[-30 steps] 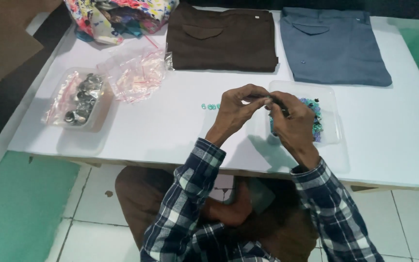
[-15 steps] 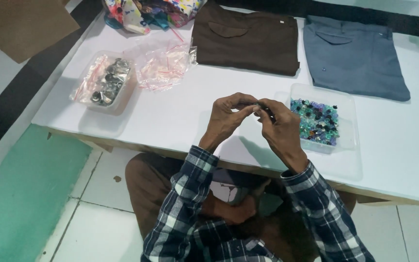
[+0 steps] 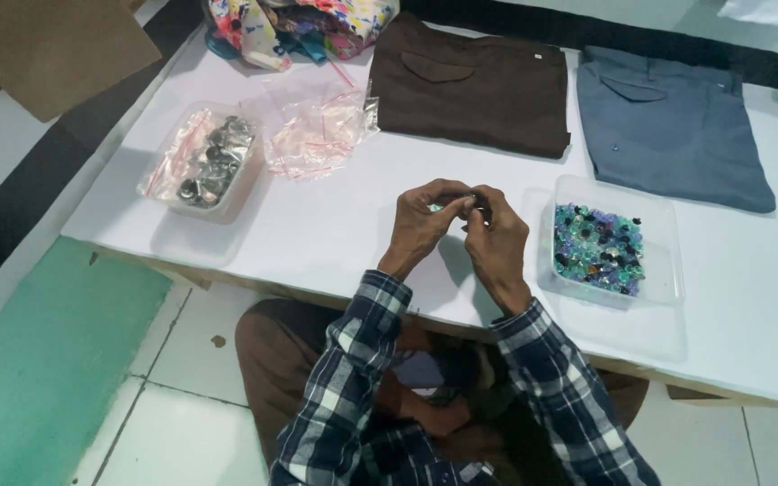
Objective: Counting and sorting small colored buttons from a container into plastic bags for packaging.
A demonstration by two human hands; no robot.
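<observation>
Small bead or button piece (image 3: 437, 208), too tiny to identify, pinched between fingertips of both hands over the tabletop (image 3: 335, 234). Left hand (image 3: 425, 225) and right hand (image 3: 495, 236) touching at the fingertips, both grasping that piece. Clear tray of blue-green beads (image 3: 599, 247) just right of the right hand. Farther left: clear tub of metal buttons (image 3: 209, 164), with small plastic bags (image 3: 312, 135) beside it. Back edge: folded brown trousers (image 3: 474, 85), folded grey-blue trousers (image 3: 668, 126), floral cloth bundle (image 3: 299, 22).
</observation>
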